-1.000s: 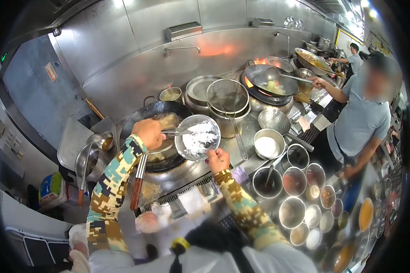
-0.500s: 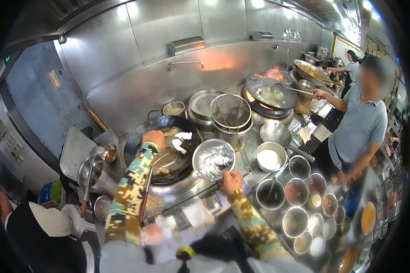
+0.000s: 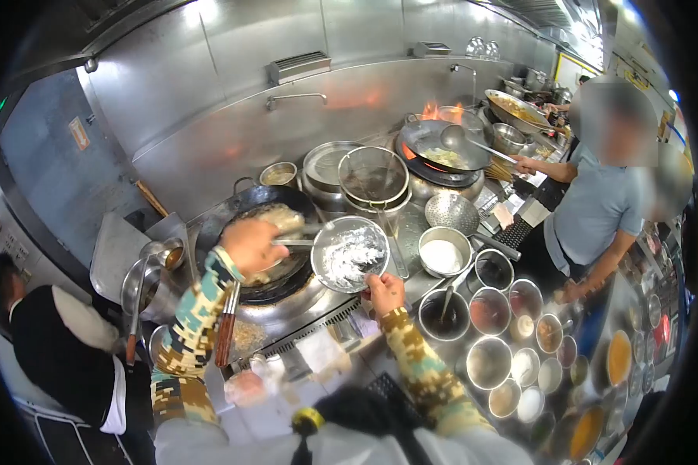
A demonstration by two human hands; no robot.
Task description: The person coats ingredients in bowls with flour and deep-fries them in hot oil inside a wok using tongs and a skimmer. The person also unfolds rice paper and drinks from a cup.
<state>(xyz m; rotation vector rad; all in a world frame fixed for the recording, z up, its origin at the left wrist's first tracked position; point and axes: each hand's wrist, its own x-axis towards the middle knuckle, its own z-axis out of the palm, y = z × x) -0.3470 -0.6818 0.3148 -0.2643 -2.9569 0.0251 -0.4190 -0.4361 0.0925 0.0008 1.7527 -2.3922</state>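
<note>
Right hand: fingers clamped on rim of metal bowl, white powder inside. Bowl held up near wok. Left hand: fingers closed round metal handle, now back at bowl; half a second ago white clump over wok. Reads as return to powder, some left. Farther: co-worker's hand on ladle.

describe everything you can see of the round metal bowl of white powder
The round silvery metal bowl has a plain rim and loose white powder spread unevenly inside. Its open top faces the camera. The bare right hand grips its near rim, holding it beside the large black wok. A silvery metal utensil in the left hand extends toward its left rim; contact is unclear.
</note>
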